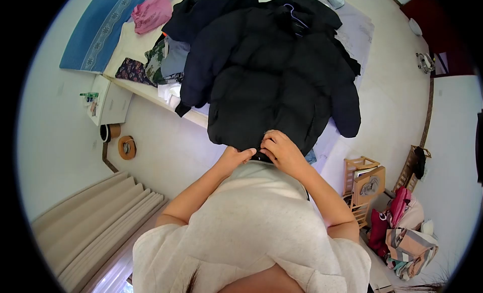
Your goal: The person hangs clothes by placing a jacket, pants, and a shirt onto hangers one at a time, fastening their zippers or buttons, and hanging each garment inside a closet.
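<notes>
A black puffer jacket [271, 86] lies front up on the bed, its hem toward me and its sleeves out to the sides. The purple hook of a hanger [293, 15] sticks out at its collar. At the middle of the hem, my left hand [238, 156] pinches the left edge of the front opening. My right hand [279, 149] grips the other edge close beside it, fingers bent. Whatever small part of the zipper lies between the fingertips is hidden.
More dark clothes [206, 11], a pink garment [152, 12] and patterned clothes [135, 71] are piled on the bed's left. A white cabinet [113, 104] stands beyond. Right, on the floor side, are a wooden rack [361, 185] and a heap of bags and cloth [410, 242].
</notes>
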A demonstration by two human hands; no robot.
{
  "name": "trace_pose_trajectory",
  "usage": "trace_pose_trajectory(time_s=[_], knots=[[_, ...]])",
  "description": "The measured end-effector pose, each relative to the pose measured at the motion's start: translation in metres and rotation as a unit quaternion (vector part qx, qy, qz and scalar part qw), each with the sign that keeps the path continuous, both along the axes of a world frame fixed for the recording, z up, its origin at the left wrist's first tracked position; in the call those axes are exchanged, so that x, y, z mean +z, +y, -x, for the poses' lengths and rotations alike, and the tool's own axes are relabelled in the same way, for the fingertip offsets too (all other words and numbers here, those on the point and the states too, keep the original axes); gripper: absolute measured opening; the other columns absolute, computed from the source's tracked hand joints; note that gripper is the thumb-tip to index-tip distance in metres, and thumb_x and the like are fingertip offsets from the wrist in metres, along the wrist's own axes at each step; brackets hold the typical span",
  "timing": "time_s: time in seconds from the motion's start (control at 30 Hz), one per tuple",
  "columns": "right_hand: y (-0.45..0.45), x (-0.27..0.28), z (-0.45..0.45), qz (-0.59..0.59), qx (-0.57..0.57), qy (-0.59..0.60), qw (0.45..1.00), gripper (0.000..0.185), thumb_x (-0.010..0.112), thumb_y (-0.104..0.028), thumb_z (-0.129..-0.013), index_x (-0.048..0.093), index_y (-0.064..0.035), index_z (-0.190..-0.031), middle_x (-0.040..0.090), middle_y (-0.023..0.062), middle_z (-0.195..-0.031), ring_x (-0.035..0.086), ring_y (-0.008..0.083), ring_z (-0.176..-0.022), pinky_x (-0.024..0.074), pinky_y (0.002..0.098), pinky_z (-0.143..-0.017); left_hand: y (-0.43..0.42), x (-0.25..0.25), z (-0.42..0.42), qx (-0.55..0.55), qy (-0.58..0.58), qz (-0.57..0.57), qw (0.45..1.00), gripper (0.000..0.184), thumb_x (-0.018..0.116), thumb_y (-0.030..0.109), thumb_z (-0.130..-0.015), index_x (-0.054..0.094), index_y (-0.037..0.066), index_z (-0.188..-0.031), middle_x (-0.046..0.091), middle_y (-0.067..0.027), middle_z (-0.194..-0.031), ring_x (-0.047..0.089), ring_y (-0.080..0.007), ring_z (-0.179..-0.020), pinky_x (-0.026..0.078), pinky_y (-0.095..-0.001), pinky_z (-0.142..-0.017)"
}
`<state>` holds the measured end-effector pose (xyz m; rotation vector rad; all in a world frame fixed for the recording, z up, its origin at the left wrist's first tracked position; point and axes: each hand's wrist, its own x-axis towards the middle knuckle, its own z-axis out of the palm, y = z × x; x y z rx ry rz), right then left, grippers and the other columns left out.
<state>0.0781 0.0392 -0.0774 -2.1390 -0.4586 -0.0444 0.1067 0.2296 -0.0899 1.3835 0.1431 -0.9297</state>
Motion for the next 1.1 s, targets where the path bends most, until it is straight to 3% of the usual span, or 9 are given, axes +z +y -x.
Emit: trace_pose_trajectory(time_s=[0.13, 0.23, 0.37, 0.43, 0.53, 0.67, 0.87, 0.97, 1.1], knots=[[-0.003, -0.002, 0.005, 0.070, 0.038, 0.014, 0.997, 0.012, 0.063, -0.006, -0.072, 0.056, -0.0056, -0.081, 0.051, 0.0095, -0.093, 0.051, 0.0271, -0.100, 0.0405, 0.0413, -0.088, 0.001, -0.017, 0.013, 0.015, 0.021, -0.005, 1.000, 0.010, 0.060, 0.012, -0.079, 0.055, 0.008, -0.071, 0.048, 0.0040, -0.060, 0.042, -0.0060, -0.055, 0.034, -0.0233, -0.052], [-0.009, 0.012, -0.002, 0.164, 0.043, -0.090, 0.981, 0.012, 0.063, -0.008, -0.072, 0.056, -0.0062, -0.081, 0.051, 0.0116, -0.095, 0.052, 0.0281, -0.100, 0.0425, 0.0380, -0.087, 0.003, -0.022, 0.016, 0.027, 0.029, 0.014, 0.999, 0.010, 0.058, 0.009, -0.079, 0.056, 0.006, -0.089, 0.055, 0.0002, -0.077, 0.051, -0.0091, -0.068, 0.043, -0.0247, -0.067], [-0.001, -0.012, 0.000, 0.021, 0.013, 0.018, 1.000, 0.008, 0.061, -0.009, -0.077, 0.055, -0.0052, -0.081, 0.051, 0.0125, -0.097, 0.051, 0.0292, -0.104, 0.0457, 0.0361, -0.083, -0.003, -0.017, 0.018, 0.108, 0.042, 0.045, 0.992, 0.033, 0.058, 0.010, -0.080, 0.050, 0.004, -0.112, 0.055, -0.0034, -0.103, 0.055, -0.0123, -0.090, 0.046, -0.0266, -0.079], [0.003, -0.034, -0.005, 0.028, 0.030, 0.012, 0.999, 0.009, 0.057, -0.014, -0.082, 0.052, -0.0058, -0.083, 0.054, 0.0110, -0.093, 0.057, 0.0290, -0.086, 0.0486, 0.0362, -0.068, -0.001, -0.026, 0.017, 0.103, 0.076, 0.042, 0.991, 0.041, 0.058, 0.010, -0.081, 0.045, 0.003, -0.120, 0.053, -0.0047, -0.112, 0.055, -0.0137, -0.098, 0.046, -0.0278, -0.083], [0.011, -0.053, -0.014, 0.053, 0.059, 0.057, 0.995, 0.015, 0.050, -0.021, -0.087, 0.047, -0.0072, -0.082, 0.056, 0.0094, -0.083, 0.058, 0.0292, -0.061, 0.0466, 0.0379, -0.052, -0.001, -0.033, 0.014, 0.091, 0.066, 0.030, 0.993, 0.034, 0.059, 0.010, -0.081, 0.051, 0.001, -0.113, 0.055, -0.0051, -0.106, 0.053, -0.0134, -0.099, 0.047, -0.0281, -0.082], [0.011, -0.056, -0.012, 0.083, 0.075, 0.032, 0.993, 0.013, 0.052, -0.019, -0.085, 0.048, -0.0069, -0.082, 0.054, 0.0093, -0.076, 0.058, 0.0284, -0.063, 0.0473, 0.0372, -0.053, 0.002, -0.049, 0.016, 0.019, 0.026, 0.004, 0.999, 0.030, 0.059, 0.012, -0.084, 0.053, 0.003, -0.111, 0.057, -0.0049, -0.104, 0.056, -0.0149, -0.097, 0.050, -0.0305, -0.080], [0.006, -0.041, -0.013, 0.075, 0.073, -0.038, 0.994, 0.012, 0.061, -0.009, -0.071, 0.052, -0.0069, -0.078, 0.049, 0.0077, -0.084, 0.054, 0.0234, -0.080, 0.0478, 0.0333, -0.053, 0.009, -0.046, 0.009, -0.015, 0.024, 0.044, 0.999, 0.032, 0.059, 0.009, -0.084, 0.051, -0.001, -0.114, 0.058, -0.0092, -0.103, 0.059, -0.0175, -0.093, 0.052, -0.0312, -0.077], [0.005, -0.015, -0.025, 0.066, 0.076, -0.123, 0.987, 0.015, 0.062, -0.008, -0.068, 0.052, -0.0070, -0.079, 0.049, 0.0077, -0.087, 0.054, 0.0237, -0.084, 0.0485, 0.0313, -0.055, 0.012, -0.029, 0.001, -0.020, -0.017, 0.071, 0.997, 0.035, 0.059, 0.008, -0.084, 0.048, -0.002, -0.116, 0.057, -0.0114, -0.105, 0.059, -0.0186, -0.090, 0.052, -0.0315, -0.077], [-0.012, 0.007, -0.051, 0.105, 0.046, -0.110, 0.987, 0.014, 0.064, -0.008, -0.071, 0.052, -0.0071, -0.078, 0.050, 0.0062, -0.088, 0.053, 0.0217, -0.089, 0.0492, 0.0289, -0.056, 0.020, 0.002, -0.001, -0.004, -0.013, 0.082, 0.997, 0.034, 0.059, 0.006, -0.084, 0.048, -0.003, -0.114, 0.057, -0.0105, -0.105, 0.059, -0.0171, -0.090, 0.052, -0.0310, -0.077]])
